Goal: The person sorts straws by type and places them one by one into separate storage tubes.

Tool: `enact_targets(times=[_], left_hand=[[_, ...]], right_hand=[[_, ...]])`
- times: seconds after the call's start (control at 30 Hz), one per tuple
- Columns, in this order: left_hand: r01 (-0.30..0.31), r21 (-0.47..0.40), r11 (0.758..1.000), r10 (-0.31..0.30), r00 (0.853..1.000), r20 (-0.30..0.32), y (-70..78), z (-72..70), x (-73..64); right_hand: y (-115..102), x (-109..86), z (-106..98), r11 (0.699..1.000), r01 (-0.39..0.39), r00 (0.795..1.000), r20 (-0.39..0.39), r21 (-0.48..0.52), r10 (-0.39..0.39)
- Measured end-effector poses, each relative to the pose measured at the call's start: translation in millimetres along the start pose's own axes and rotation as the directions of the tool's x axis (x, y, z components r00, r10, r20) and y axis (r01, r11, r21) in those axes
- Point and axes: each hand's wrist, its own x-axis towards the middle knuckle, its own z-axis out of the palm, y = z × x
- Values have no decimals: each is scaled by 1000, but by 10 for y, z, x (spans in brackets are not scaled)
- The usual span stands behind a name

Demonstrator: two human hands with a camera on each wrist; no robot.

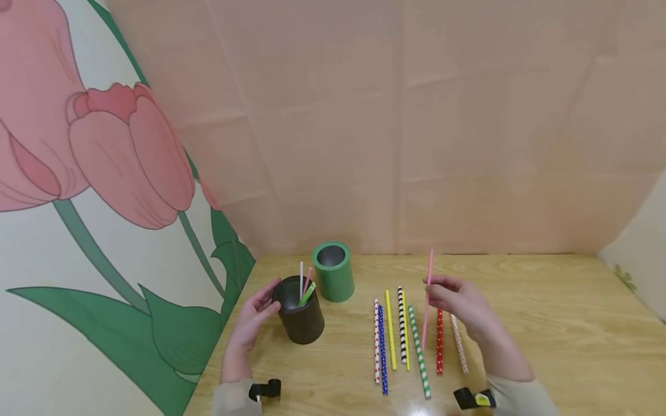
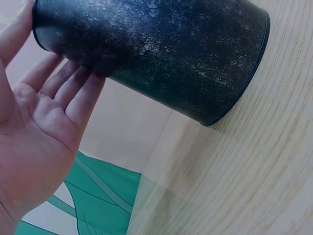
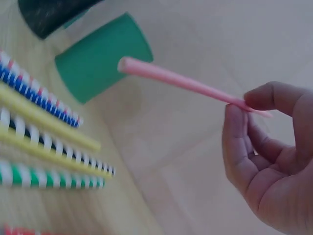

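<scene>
Above a row of colourful straws [image 1: 402,326] on the pale wood-grain table [image 1: 572,323], the right hand [image 1: 458,297] pinched a slim pink straw [image 3: 181,84] between thumb and fingertips. The left hand [image 1: 252,320] gripped a dark, speckled cylindrical cup [image 1: 303,325] holding white, pink and green straws [image 1: 301,274], near a green cylindrical cup [image 1: 335,283].
</scene>
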Motion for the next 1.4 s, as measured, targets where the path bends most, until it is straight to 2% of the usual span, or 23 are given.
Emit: enact_targets(times=[0.2, 0.33, 0.53, 0.7, 0.83, 1.0, 1.13, 1.2, 1.27, 1.4], left_hand=[[-18, -15, 1000, 18, 1000, -11, -51, 11, 2], [-28, -16, 999, 28, 999, -20, -75, 46, 1], [-34, -19, 999, 33, 999, -23, -10, 87, 18], [-15, -38, 999, 15, 1000, 4, 39, 99, 59], [4, -41, 999, -4, 1000, 2, 30, 92, 39], [2, -38, 999, -2, 1000, 0, -17, 94, 13], [9, -33, 999, -9, 1000, -4, -30, 108, 11], [7, -28, 1000, -7, 1000, -2, -25, 109, 16], [-1, -19, 1000, 0, 1000, -4, -18, 104, 23], [-1, -11, 1000, 1, 1000, -16, 4, 94, 20]], right_hand=[[-153, 6, 228, 981, 100, 995, -34, 166, -96], [-202, -16, 390, 971, 102, 994, -46, 215, -95], [-312, 24, 617, 954, 98, 994, -81, 282, -79], [-459, 79, 819, 915, 158, 984, -134, 372, -116], [-562, 97, 1078, 873, 225, 971, -174, 434, -164], [-623, 103, 1447, 855, 315, 945, -219, 413, -243], [-667, 101, 1669, 856, 375, 922, -235, 356, -307], [-693, 117, 1763, 848, 416, 905, -240, 330, -351], [-714, 134, 1857, 848, 450, 888, -236, 278, -394], [-720, 185, 2036, 847, 507, 859, -178, 158, -480]])
